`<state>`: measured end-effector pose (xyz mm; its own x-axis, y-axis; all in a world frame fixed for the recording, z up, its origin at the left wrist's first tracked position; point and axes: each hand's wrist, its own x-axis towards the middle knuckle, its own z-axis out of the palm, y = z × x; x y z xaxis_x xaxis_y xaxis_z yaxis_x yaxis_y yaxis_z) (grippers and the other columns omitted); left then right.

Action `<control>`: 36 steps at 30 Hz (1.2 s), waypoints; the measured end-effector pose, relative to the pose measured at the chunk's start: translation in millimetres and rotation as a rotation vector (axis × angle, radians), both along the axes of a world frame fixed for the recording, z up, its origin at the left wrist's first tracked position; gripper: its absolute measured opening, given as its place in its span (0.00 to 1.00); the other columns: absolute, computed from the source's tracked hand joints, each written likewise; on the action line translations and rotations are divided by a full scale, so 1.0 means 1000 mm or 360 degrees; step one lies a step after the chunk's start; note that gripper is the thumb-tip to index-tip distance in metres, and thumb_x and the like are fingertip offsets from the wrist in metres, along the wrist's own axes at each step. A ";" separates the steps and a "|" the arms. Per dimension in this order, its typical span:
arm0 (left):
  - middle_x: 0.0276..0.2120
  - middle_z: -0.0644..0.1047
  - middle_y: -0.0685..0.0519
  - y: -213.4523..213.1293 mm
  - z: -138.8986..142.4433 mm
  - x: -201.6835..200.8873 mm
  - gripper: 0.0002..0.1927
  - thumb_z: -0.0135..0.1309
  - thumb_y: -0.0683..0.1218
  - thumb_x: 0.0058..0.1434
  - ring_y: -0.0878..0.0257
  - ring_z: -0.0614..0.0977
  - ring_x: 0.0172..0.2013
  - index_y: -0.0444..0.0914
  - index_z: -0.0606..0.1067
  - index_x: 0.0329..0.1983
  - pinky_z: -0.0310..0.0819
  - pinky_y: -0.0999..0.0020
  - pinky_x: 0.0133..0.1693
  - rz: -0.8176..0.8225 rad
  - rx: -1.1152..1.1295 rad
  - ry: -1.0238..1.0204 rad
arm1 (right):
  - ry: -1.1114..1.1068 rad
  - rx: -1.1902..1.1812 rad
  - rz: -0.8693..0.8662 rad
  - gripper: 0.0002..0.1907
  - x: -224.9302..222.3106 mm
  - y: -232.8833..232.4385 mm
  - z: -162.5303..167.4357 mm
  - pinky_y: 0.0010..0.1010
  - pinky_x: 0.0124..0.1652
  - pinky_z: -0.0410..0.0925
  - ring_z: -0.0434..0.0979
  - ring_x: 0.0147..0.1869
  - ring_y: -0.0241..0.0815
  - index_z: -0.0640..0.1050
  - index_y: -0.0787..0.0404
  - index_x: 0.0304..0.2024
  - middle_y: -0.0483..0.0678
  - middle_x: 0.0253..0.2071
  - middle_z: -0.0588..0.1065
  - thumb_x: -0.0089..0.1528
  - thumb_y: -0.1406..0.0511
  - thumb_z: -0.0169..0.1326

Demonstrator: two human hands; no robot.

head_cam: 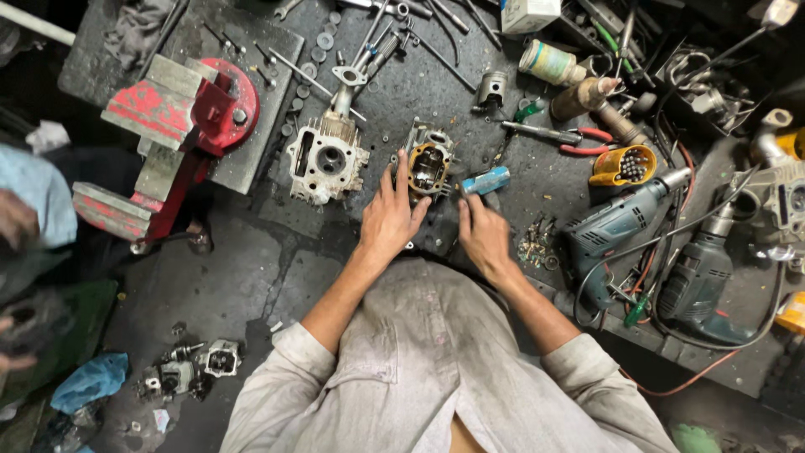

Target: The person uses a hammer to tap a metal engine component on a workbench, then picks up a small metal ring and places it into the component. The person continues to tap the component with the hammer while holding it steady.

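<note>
My left hand [390, 220] rests on a small metal engine part [428, 164] with a brass-coloured cavity, its fingers pressing the part's left side against the dark workbench [419, 84]. My right hand [484, 231] grips a tool with a blue handle [486, 179], whose tip points toward the right side of that part. A larger cylinder head [325, 158] with a round bore lies just left of my left hand.
A red bench vise [180, 117] stands at the left. Two electric drills [625, 226] [704, 273] with cables lie at the right, beside a yellow cup of bits [622, 165], red-handled pliers [579, 136], a piston [493, 88] and bottles. Small engine parts [189, 369] lie on the floor.
</note>
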<state>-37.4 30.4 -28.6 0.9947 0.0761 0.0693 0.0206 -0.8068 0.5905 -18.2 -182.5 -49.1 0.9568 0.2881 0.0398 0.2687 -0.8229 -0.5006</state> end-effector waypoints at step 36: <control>0.71 0.57 0.40 0.018 0.041 0.051 0.64 0.76 0.51 0.37 0.38 0.58 0.70 0.34 0.53 0.73 0.56 0.46 0.66 -0.0570 0.0361 0.0039 | 0.0204 0.1132 -0.0408 0.12 -0.033 -0.039 0.001 0.29 0.32 0.64 0.67 0.32 0.36 0.71 0.64 0.53 0.47 0.33 0.71 0.76 0.62 0.42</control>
<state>13.3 47.9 12.2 0.9571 -0.2891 0.0206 -0.2729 -0.8750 0.3998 -51.0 -221.3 -48.6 0.9999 0.0029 0.0167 0.0168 -0.3198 -0.9473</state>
